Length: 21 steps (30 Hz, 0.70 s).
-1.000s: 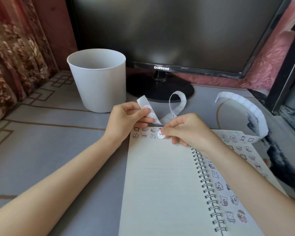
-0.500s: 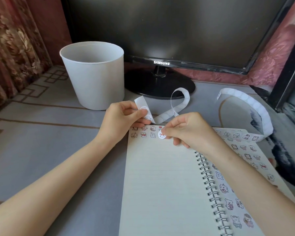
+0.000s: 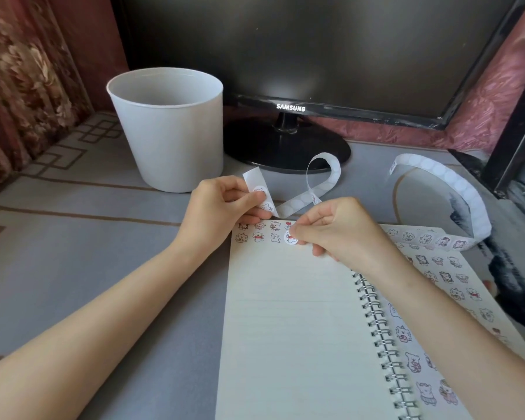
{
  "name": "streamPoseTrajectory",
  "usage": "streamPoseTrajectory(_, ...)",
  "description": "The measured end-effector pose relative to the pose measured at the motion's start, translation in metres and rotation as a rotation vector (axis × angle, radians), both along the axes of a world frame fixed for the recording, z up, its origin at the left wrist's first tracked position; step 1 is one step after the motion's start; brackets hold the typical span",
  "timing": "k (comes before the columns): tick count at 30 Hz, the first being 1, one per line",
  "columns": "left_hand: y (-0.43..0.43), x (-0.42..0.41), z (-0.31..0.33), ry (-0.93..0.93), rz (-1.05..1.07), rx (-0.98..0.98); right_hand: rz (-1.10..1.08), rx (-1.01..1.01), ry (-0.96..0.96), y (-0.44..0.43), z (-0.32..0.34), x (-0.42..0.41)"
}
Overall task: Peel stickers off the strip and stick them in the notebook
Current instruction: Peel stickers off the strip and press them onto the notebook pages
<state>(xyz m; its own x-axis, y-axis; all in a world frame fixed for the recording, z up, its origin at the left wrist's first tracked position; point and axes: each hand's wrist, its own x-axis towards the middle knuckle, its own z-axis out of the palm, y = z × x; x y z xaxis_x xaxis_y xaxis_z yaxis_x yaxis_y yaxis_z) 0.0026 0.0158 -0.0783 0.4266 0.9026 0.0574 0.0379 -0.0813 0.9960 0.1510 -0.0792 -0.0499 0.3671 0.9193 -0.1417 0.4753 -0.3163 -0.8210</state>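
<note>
Pressing round sticker [image 3: 291, 238] onto notebook [image 3: 285, 328] page, right hand [image 3: 340, 231] fingertips pinched on it; left hand [image 3: 222, 207] clamping strip [image 3: 259, 189] end.

A single head-worn wide-angle camera looks forward and down from close above the grey-covered tabletop [image 3: 73, 262]. It faces a black flat monitor [image 3: 315, 50] at the back. The edges bend and blur, so the far right is perhaps unreliable.
</note>
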Motion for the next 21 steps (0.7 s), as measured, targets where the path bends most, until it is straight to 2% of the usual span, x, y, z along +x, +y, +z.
streamPoseTrajectory(21,0.0008,0.0011,-0.0016,0.016,0.002,0.018,-0.004,0.018,-0.107,0.0021,-0.0054,-0.0005)
